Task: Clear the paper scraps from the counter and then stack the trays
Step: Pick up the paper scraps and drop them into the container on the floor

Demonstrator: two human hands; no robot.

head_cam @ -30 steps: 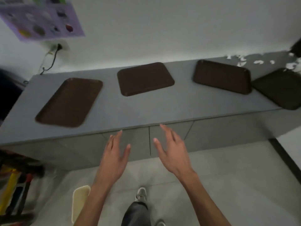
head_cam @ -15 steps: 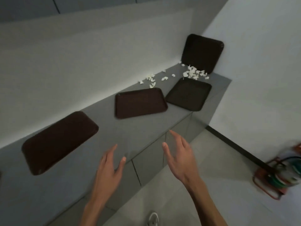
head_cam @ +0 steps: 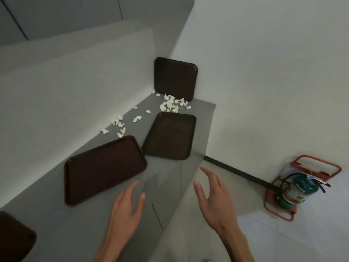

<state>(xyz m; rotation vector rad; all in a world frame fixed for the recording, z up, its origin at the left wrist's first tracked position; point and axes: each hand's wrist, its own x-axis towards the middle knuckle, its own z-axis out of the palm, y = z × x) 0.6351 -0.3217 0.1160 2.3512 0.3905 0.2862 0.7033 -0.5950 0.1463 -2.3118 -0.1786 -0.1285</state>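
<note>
State of left hand (head_cam: 126, 207) and right hand (head_cam: 213, 197): released, fingers extended, grasping nothing, near front edge of worktop (head_cam: 85, 214). Location of paper scraps (head_cam: 171, 104): far end of worktop, beside wall, main cluster between upright tray (head_cam: 174, 79) and flat tray (head_cam: 170, 136).

The nearest tray (head_cam: 15, 237) is cut off at lower left; the extinguisher (head_cam: 294, 190) label is blurred.

left hand (head_cam: 124, 210): fingers straight, empty, at desk (head_cam: 75, 224) front edge | right hand (head_cam: 213, 201): fingers spread, empty, off desk | scraps (head_cam: 171, 104): strewn at far end, some before upright tray (head_cam: 174, 79) | near tray (head_cam: 102, 169), far tray (head_cam: 170, 137): flat, corners just beside each other | extinguisher (head_cam: 294, 190): floor, right
</note>
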